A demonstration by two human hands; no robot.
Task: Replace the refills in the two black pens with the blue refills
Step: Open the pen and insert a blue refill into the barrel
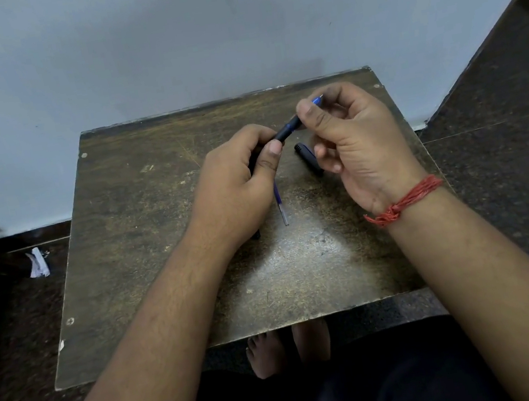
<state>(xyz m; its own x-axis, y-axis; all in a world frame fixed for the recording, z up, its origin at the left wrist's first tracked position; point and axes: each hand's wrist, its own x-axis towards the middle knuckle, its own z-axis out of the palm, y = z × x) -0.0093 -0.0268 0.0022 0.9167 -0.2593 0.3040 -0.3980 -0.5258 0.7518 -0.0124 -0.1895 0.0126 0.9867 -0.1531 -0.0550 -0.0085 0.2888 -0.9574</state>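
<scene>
Over the worn brown table (144, 240) both my hands hold one black pen (287, 129). My left hand (239, 183) grips its barrel from the left. My right hand (350, 138) pinches its front end between thumb and fingers, and a blue tip (317, 100) sticks out past them. A blue refill (280, 205) lies on the table just below my left hand, partly hidden by it. A black pen part (305, 154) lies on the table under my right hand. A dark bit (256, 235) peeks out under my left wrist.
The small table stands against a pale grey wall (162, 43). Dark speckled floor surrounds it, with a crumpled white paper scrap (38, 263) on the left. My bare feet (286, 349) show below the table's front edge. A red thread band (405, 200) is on my right wrist.
</scene>
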